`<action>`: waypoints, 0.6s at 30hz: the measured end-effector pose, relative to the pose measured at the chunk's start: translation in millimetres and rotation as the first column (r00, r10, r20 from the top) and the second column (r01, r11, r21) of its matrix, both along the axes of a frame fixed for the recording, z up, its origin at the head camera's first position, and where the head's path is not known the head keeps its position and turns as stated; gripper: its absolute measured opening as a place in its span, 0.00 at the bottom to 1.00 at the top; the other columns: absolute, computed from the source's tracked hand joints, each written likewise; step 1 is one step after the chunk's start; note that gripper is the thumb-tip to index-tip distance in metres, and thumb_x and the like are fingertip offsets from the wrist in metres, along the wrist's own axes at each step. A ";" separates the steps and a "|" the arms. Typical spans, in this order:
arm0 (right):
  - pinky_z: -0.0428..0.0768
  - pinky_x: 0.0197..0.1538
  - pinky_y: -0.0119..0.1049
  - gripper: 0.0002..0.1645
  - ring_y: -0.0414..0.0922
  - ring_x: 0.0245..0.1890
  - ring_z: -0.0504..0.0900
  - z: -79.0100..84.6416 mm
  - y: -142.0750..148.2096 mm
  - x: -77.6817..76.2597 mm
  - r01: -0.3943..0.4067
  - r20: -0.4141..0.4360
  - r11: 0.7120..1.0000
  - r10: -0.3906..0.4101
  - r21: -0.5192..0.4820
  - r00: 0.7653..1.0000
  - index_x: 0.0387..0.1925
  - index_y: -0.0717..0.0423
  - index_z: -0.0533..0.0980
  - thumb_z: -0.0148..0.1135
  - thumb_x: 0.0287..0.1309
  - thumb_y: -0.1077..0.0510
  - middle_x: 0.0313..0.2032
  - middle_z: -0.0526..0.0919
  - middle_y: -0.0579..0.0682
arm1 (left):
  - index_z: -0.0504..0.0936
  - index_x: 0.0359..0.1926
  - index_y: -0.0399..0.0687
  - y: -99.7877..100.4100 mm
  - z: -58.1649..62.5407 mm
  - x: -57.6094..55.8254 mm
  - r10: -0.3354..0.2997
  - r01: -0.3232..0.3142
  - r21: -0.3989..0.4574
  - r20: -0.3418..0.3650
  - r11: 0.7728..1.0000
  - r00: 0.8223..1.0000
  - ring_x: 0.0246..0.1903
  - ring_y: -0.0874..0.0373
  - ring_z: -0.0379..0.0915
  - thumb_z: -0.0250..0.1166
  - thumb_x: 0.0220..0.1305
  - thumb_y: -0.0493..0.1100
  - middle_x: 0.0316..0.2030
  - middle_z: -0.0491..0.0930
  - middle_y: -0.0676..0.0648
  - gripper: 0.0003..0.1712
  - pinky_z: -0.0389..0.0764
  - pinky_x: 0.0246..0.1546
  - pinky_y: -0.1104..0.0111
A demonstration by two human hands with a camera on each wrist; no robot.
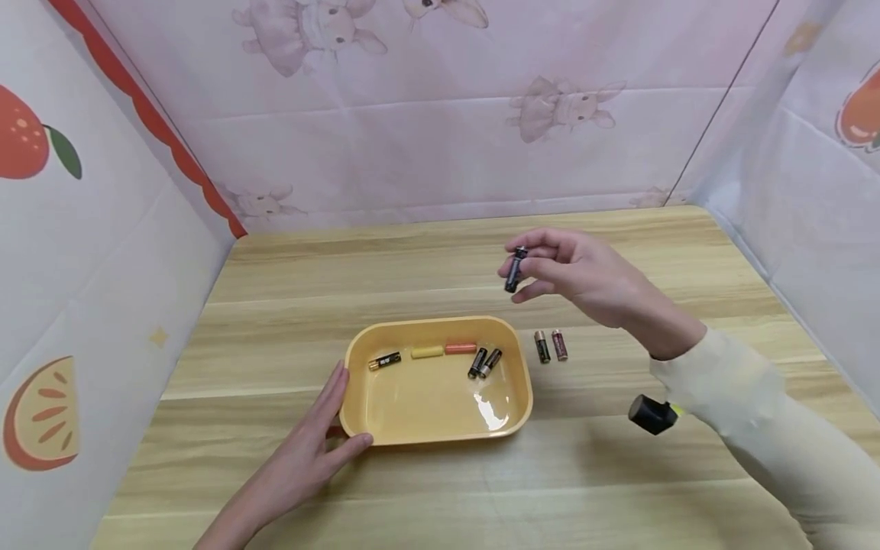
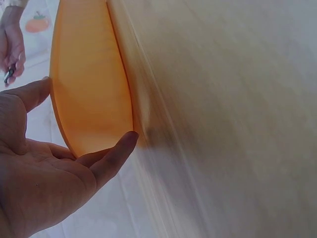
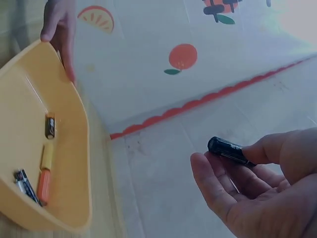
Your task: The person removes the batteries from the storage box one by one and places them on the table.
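My left hand (image 1: 299, 454) holds the front-left corner of a yellow plastic tray (image 1: 419, 409), thumb on the rim and fingers along the side wall. Raised behind the tray's right end, my right hand (image 1: 584, 275) pinches a black battery (image 1: 516, 269) between thumb and fingers; the right wrist view shows this battery (image 3: 229, 150) too. Inside the tray, along its back, lie a black battery with a copper end (image 1: 384, 361), a yellow battery (image 1: 427, 352) and an orange-red battery (image 1: 461, 348). Two dark batteries (image 1: 477, 362) sit side by side towards its right end.
Right of the tray, a dark copper-topped battery (image 1: 542, 347) and a dark red battery (image 1: 560, 345) lie on the wooden table (image 1: 289, 305). Printed cloth walls (image 1: 440, 153) enclose the table's back and sides. A small black device (image 1: 651, 414) sticks out from my right sleeve.
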State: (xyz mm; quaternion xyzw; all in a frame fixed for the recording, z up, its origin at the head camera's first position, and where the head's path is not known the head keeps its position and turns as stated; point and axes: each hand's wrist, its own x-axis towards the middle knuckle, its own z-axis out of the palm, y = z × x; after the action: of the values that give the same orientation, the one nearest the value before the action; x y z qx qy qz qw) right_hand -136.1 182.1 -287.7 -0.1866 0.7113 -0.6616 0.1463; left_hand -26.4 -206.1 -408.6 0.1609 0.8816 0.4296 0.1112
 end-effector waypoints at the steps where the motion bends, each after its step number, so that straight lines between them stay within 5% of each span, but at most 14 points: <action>1: 0.85 0.54 0.50 0.17 0.53 0.51 0.83 -0.3 3.9 0.4 0.011 -0.002 1.000 -0.011 -0.002 1.000 0.61 0.71 0.69 0.53 0.76 0.68 0.48 0.83 0.60 | 0.41 0.83 0.42 -0.2 0.2 0.2 -0.001 0.001 0.000 -0.002 1.000 1.000 0.67 0.44 0.67 0.68 0.71 0.52 0.82 0.33 0.45 0.56 0.81 0.57 0.61; 11: 0.85 0.53 0.47 0.15 0.51 0.44 0.84 -18.7 42.3 4.8 0.057 0.050 0.983 -0.049 -0.172 0.998 0.59 0.69 0.69 0.55 0.74 0.70 0.40 0.84 0.57 | 0.41 0.83 0.42 -0.8 0.0 0.7 -0.011 0.009 -0.054 -0.028 0.999 1.000 0.77 0.41 0.44 0.67 0.72 0.55 0.82 0.32 0.47 0.55 0.74 0.63 0.53; 18: 0.86 0.52 0.44 0.17 0.49 0.44 0.85 -36.7 59.7 4.9 0.104 0.093 0.978 -0.088 -0.180 0.992 0.58 0.67 0.70 0.57 0.72 0.72 0.42 0.85 0.55 | 0.40 0.83 0.44 -1.8 -1.1 0.6 -0.004 0.004 -0.040 -0.016 0.999 1.000 0.75 0.41 0.50 0.67 0.72 0.55 0.82 0.31 0.48 0.56 0.78 0.60 0.56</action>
State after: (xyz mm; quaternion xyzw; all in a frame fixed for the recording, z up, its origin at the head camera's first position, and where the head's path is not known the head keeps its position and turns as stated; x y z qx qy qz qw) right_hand -131.2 241.9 -324.4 -0.1366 0.6482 -0.7384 0.1264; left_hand -25.8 -207.8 -409.7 0.1637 0.8906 0.4102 0.1082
